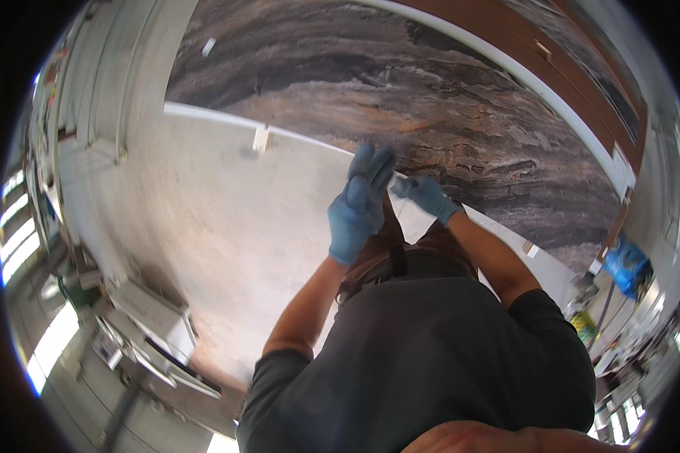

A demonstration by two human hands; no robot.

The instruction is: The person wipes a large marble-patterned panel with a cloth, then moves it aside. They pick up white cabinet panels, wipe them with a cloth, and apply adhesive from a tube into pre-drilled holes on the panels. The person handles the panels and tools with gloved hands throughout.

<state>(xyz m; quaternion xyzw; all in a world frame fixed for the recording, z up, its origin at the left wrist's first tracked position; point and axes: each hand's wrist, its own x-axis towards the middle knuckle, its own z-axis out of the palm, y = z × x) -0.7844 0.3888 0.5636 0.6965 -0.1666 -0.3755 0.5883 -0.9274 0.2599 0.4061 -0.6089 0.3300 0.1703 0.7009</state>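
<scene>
Both of my hands wear blue gloves. My left hand (360,204) is raised in front of my body, its fingers stretched out toward the near edge of a large dark slab (461,128). Close by on the right, my right hand (428,198) has its fingers drawn together at that same edge. Whatever they hold, if anything, is too small and blurred to name. Grey, black and rust-brown streaks run across the slab's top, and a pale strip lines its near edge.
A small white piece (209,47) lies on the slab's far left. White blocks (261,139) show beneath its near edge. Beyond it runs a brown board (499,45). A blue bag (625,264) stands at the right, and a pale cabinet (151,317) at lower left.
</scene>
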